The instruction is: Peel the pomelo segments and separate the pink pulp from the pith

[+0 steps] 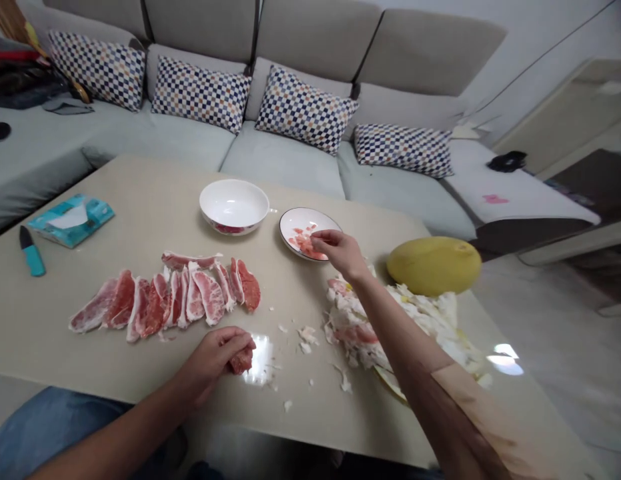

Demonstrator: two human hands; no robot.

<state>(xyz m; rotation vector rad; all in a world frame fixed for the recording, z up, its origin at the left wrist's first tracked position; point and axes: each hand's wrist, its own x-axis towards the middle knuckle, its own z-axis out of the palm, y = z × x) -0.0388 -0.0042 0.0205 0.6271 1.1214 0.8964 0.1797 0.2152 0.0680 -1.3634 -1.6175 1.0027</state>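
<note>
Near the table's front edge, my left hand (213,360) is closed around a piece of red pomelo flesh (241,361), which shows at the fingertips. My right hand (343,255) reaches over the near right side of a dark-rimmed white plate (313,215), its fingers pinched together. What they pinch, if anything, is hidden. Small bits of red pulp (301,240) lie on the plate by those fingertips. To the left, a row of pomelo segments (207,297), some with white membrane on them, rests on the table.
A white bowl (234,197) stands left of the plate. Under my right forearm lies a heap of peel and membrane (355,333), with a whole yellow pomelo (433,265) behind it. A tissue pack (73,220) and a teal-handled knife (33,253) lie far left. White scraps (307,335) dot the table.
</note>
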